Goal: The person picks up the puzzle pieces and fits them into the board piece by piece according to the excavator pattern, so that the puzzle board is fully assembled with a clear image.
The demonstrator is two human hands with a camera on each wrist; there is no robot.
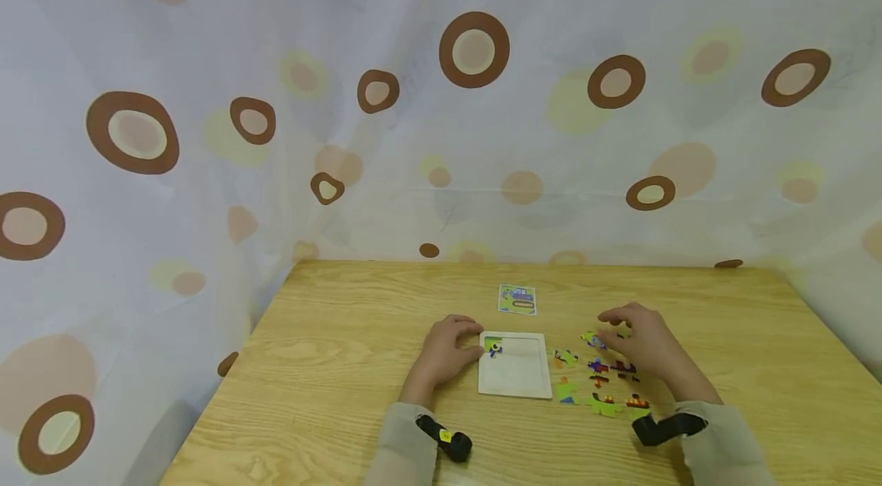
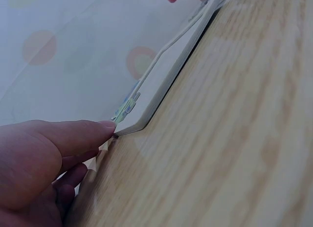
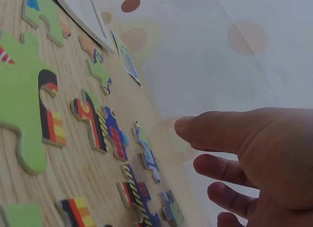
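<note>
Left hand (image 1: 448, 352) is placed at the left edge of the white puzzle tray (image 1: 524, 379) — the rim is touched by the thumb (image 2: 88, 134), with the other fingers loosely bent. Thumb and forefinger are spread; whether the rim is also met by the forefinger can't be made out well. The tray is laid flat on the wooden table (image 1: 331, 363), between the two hands. One corner piece (image 1: 494, 346) is seated in its far left corner (mostly green, dark blue detail), close to the left thumb.

Right hand (image 1: 642, 337) is held above the loose puzzle pieces (image 1: 604, 405), which are spread to the right of the tray. Thumb and fingers are parted, nothing gripped. A blue-and-green piece (image 1: 594, 340) is seen on the table by the thumb tip; part of the spread is covered by the hand in the head view. A blue-cornered green piece (image 1: 566, 393) is set just beside the tray's right edge — picture side up.

Picture card (image 1: 517, 300) is laid beyond the tray, printed with a digger on green. Black straps (image 1: 444, 438) are worn on both wrists. The table is backed by a pale cloth (image 1: 406, 149), patterned with brown rings.
</note>
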